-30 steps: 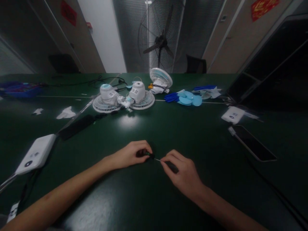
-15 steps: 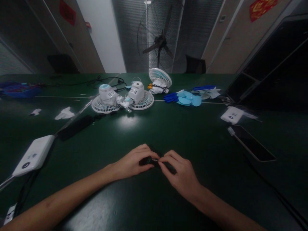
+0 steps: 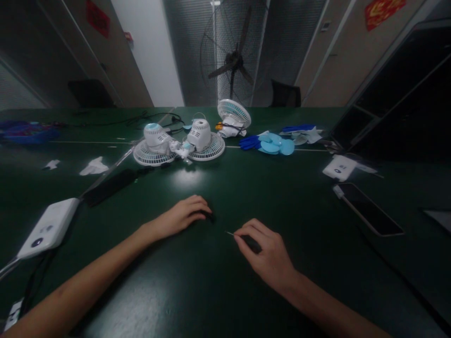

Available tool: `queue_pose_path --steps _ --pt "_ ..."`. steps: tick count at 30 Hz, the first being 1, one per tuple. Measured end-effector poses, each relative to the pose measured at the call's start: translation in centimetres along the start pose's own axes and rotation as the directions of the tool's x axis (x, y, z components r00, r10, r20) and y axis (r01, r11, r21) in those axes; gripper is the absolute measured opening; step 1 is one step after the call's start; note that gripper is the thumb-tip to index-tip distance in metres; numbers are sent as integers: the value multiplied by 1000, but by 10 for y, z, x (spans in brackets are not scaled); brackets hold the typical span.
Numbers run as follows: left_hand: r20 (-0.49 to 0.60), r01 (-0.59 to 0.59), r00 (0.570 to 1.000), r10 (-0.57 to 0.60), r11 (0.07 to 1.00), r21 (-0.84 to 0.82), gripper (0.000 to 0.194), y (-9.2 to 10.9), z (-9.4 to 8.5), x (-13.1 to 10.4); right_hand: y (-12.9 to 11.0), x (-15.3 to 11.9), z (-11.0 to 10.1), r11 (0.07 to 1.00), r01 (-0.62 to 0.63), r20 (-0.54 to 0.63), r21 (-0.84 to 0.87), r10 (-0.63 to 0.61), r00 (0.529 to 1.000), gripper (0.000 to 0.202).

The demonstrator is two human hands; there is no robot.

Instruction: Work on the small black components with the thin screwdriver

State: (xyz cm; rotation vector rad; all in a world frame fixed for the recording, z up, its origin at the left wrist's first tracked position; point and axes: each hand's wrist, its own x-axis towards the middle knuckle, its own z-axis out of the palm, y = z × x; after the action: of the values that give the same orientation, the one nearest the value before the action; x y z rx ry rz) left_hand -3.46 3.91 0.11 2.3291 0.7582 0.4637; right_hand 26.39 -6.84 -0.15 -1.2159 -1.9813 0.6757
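Observation:
My right hand (image 3: pixel 266 246) is closed round the dark handle of a small screwdriver (image 3: pixel 252 243). The tool's thin metal shaft sticks out past the fingertips and points left. Farther to the left, my left hand (image 3: pixel 185 213) rests low over the green table (image 3: pixel 197 291), its fingers bent over a small black piece (image 3: pixel 208 215). Most of that piece is under the fingers, so its kind does not show. A gap of bare table lies between the screwdriver's tip and the left hand.
Beyond my hands lie white fan heads (image 3: pixel 155 143), with another fan head (image 3: pixel 233 117) behind. Light blue fan blades (image 3: pixel 276 144) sit beside blue gloves (image 3: pixel 249 142). A phone (image 3: pixel 368 209) and a white device (image 3: pixel 340 168) are right; a white power bank (image 3: pixel 49 227) is left.
My left hand has drawn away to the left and forward from the screwdriver's tip, with the black piece at its fingers. My right hand has stayed nearly in place, and the metal shaft now shows bare.

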Motion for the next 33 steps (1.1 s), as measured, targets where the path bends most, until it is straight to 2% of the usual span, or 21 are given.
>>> queue_pose_path --steps 3,5,7,9,11,16,19,24,27,30,33 --pt "-183 161 974 -133 976 146 26 -52 -42 -16 1 0 0 1000 -2 10 20 2 1000 16" --pt "-345 301 913 -218 931 207 30 -87 -70 -35 1 -1 -1 1000 -2 12 21 2 1000 16" --pt "-461 412 844 -276 883 225 36 -116 -93 -57 1 -1 -1 1000 -7 24 19 7 1000 17" --pt "-511 469 801 -312 857 211 42 -135 -109 -75 0 -1 -2 1000 -12 35 22 11 999 17" --pt "-521 485 782 -341 859 165 48 -147 -117 -88 -1 -1 -2 1000 -14 37 24 13 999 17" --pt "-531 545 732 -428 835 78 66 -154 -126 -100 -1 0 -2 1000 -18 60 12 18 998 17" --pt "-504 630 707 -497 766 128 61 -153 -132 -103 -1 0 -3 1000 -15 70 -3 15 997 15" --pt "-480 620 742 -468 750 228 54 -145 -135 -103 -3 1 -3 1000 4 54 3 -4 999 15" --pt "-499 617 737 -456 755 222 54 -136 -133 -99 -3 0 -3 1000 2 47 11 -3 999 16" --pt "-567 591 726 -389 774 226 51 -127 -129 -92 -1 0 -2 1000 -5 50 14 4 999 17" --pt "-571 525 760 -311 812 257 45 -121 -126 -83 -1 0 -1 1000 -16 59 15 15 998 18"
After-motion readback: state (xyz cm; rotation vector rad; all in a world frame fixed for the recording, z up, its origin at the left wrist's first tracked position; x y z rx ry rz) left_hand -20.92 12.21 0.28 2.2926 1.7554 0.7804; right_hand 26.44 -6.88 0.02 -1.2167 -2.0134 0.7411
